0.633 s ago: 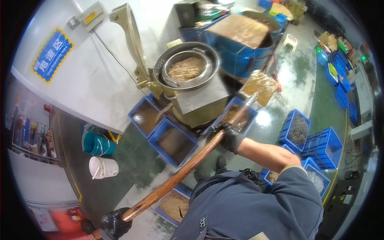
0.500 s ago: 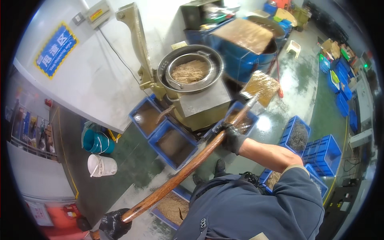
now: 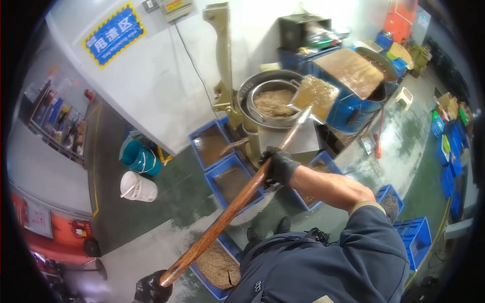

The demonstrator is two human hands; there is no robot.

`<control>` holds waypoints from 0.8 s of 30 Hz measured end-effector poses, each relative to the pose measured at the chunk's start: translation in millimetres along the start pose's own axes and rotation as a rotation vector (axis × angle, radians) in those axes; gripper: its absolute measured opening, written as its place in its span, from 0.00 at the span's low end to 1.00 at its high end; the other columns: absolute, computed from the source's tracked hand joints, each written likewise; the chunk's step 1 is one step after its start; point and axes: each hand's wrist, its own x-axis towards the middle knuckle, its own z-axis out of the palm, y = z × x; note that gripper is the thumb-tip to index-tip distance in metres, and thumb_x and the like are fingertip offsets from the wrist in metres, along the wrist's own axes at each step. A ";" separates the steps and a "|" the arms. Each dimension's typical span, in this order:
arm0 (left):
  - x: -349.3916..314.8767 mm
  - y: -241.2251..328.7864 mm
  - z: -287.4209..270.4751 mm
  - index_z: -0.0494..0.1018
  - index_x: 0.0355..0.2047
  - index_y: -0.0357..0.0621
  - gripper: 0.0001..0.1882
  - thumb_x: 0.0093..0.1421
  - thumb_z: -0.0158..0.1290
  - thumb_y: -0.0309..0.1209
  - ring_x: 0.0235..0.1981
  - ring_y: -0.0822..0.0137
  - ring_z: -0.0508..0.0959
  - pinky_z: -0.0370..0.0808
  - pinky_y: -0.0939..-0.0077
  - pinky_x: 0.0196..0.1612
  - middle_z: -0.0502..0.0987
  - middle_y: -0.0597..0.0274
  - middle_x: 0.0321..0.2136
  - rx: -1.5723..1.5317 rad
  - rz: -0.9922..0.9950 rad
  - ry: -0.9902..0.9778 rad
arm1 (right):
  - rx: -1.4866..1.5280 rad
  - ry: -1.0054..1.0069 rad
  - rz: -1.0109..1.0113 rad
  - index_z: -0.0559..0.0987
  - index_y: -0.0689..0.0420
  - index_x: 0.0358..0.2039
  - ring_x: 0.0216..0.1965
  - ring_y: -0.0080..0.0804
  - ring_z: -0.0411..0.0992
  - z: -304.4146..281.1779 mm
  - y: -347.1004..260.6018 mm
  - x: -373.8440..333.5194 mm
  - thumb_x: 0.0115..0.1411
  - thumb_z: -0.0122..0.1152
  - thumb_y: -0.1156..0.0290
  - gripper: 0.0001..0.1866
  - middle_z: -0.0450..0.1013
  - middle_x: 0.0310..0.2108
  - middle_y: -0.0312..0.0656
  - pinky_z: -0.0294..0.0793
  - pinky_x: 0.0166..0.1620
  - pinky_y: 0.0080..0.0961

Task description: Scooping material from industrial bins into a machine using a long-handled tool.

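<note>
A shovel (image 3: 230,212) with a long wooden handle slants across the view from lower left to upper centre. Gloved in black, my left hand (image 3: 151,288) is closed round the handle's near end. My right hand (image 3: 278,165), also black-gloved, grips the shaft farther up. The broad square blade (image 3: 316,97), brownish and wet-looking, hangs at the right rim of a round metal drum machine (image 3: 242,90). Whether blade and rim touch I cannot tell. Inside the drum sits a ring-shaped metal basket (image 3: 256,90) holding tan, crumbly material (image 3: 274,103).
Blue bins (image 3: 209,146) with brownish contents stand around the machine's base. A blue bin of tan material (image 3: 216,265) lies near my feet. Large blue drums (image 3: 348,113) stand behind, right of the machine. Teal (image 3: 140,157) and white (image 3: 139,187) buckets are at left.
The shovel blade has swung from right of the machine, over the floor, leftward to the drum's right rim. Both hands keep their hold. The whole view has shifted.
</note>
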 end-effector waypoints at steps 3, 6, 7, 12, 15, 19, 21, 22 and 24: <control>-17.9 29.7 14.9 0.76 0.46 0.54 0.15 0.57 0.56 0.35 0.26 0.54 0.80 0.76 0.64 0.27 0.81 0.55 0.28 0.188 -0.019 0.132 | 0.099 -0.245 -0.075 0.73 0.51 0.25 0.23 0.30 0.67 19.6 2.5 36.9 0.59 0.57 0.60 0.10 0.66 0.19 0.36 0.74 0.29 0.32; -37.7 53.4 44.2 0.74 0.53 0.50 0.22 0.57 0.57 0.33 0.20 0.58 0.74 0.74 0.64 0.25 0.74 0.57 0.21 0.471 -0.007 0.339 | 0.364 -0.536 -0.064 0.73 0.50 0.28 0.23 0.26 0.69 30.6 -7.8 81.3 0.60 0.59 0.64 0.07 0.68 0.21 0.33 0.75 0.29 0.25; -39.4 71.9 48.5 0.73 0.54 0.49 0.22 0.57 0.57 0.33 0.20 0.57 0.74 0.73 0.63 0.25 0.74 0.56 0.22 0.416 -0.067 0.327 | 0.470 -0.663 -0.090 0.73 0.51 0.28 0.23 0.26 0.70 35.9 -11.6 86.7 0.59 0.60 0.64 0.07 0.69 0.21 0.33 0.75 0.29 0.24; -53.2 86.4 104.2 0.74 0.52 0.50 0.20 0.58 0.55 0.35 0.30 0.48 0.80 0.76 0.57 0.32 0.79 0.48 0.31 0.133 -0.232 0.272 | 0.645 -0.837 -0.132 0.72 0.50 0.27 0.21 0.27 0.71 32.4 -7.3 92.3 0.59 0.63 0.60 0.11 0.68 0.19 0.33 0.75 0.27 0.23; -43.2 77.2 133.7 0.75 0.50 0.48 0.19 0.59 0.53 0.37 0.34 0.49 0.81 0.78 0.60 0.35 0.80 0.49 0.35 0.130 -0.331 0.147 | 0.375 -0.635 -0.133 0.70 0.48 0.23 0.19 0.31 0.69 9.1 8.1 121.1 0.61 0.57 0.50 0.17 0.68 0.19 0.35 0.73 0.23 0.27; -41.7 63.3 183.4 0.78 0.45 0.52 0.16 0.58 0.53 0.39 0.31 0.50 0.81 0.78 0.59 0.33 0.81 0.50 0.32 0.109 -0.263 0.114 | 0.292 -0.302 -0.103 0.70 0.51 0.21 0.15 0.32 0.66 -3.7 36.0 158.1 0.62 0.55 0.58 0.16 0.65 0.15 0.36 0.70 0.20 0.29; -33.5 61.6 182.7 0.78 0.44 0.52 0.15 0.57 0.54 0.39 0.30 0.49 0.81 0.77 0.59 0.32 0.81 0.51 0.31 0.107 -0.247 0.143 | 0.341 -0.248 -0.086 0.70 0.52 0.22 0.15 0.32 0.66 -2.5 46.1 183.0 0.63 0.54 0.60 0.15 0.65 0.14 0.37 0.70 0.20 0.29; -37.5 65.8 169.3 0.78 0.44 0.51 0.15 0.57 0.53 0.39 0.28 0.49 0.80 0.77 0.60 0.30 0.81 0.51 0.29 0.111 -0.261 0.125 | 0.390 -0.217 -0.094 0.71 0.53 0.23 0.14 0.33 0.65 -0.7 54.7 174.3 0.62 0.54 0.65 0.11 0.65 0.14 0.38 0.68 0.18 0.30; -49.4 70.7 153.0 0.78 0.44 0.50 0.16 0.57 0.53 0.39 0.26 0.48 0.79 0.76 0.60 0.29 0.81 0.51 0.28 0.125 -0.282 0.091 | 0.442 -0.177 -0.086 0.73 0.54 0.25 0.12 0.35 0.64 3.1 66.6 152.2 0.60 0.54 0.70 0.07 0.64 0.14 0.39 0.66 0.16 0.31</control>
